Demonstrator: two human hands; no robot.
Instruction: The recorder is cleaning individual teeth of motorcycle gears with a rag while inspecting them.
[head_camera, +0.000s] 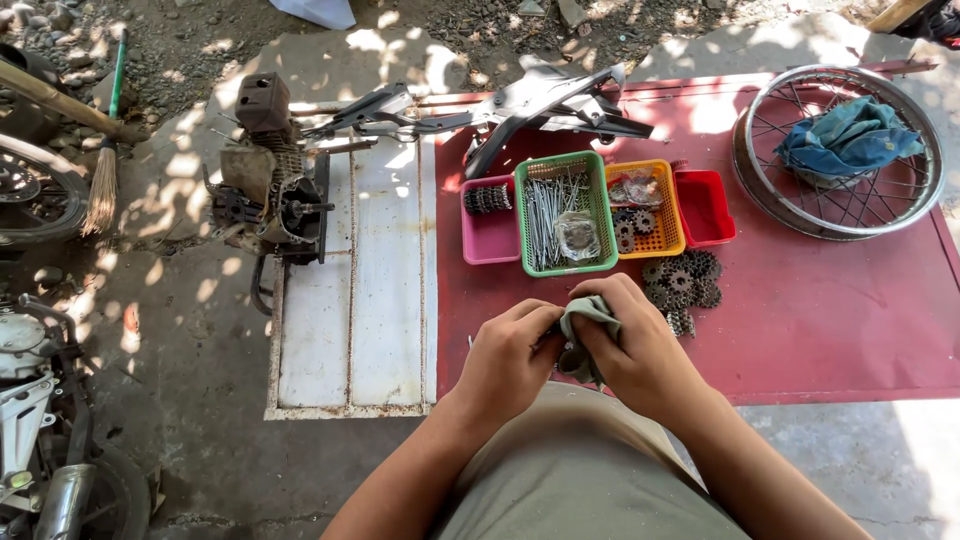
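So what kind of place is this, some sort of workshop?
Likely an outdoor motorcycle repair spot: a spoked wheel rim lies on the red sheet, an engine block sits nearby, and baskets hold spokes and sprockets.

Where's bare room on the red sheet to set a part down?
Free: the wide red sheet between the sprocket pile, the spoked wheel and the near edge. The white panel is bare too. Crowded: the row of baskets and frame parts behind.
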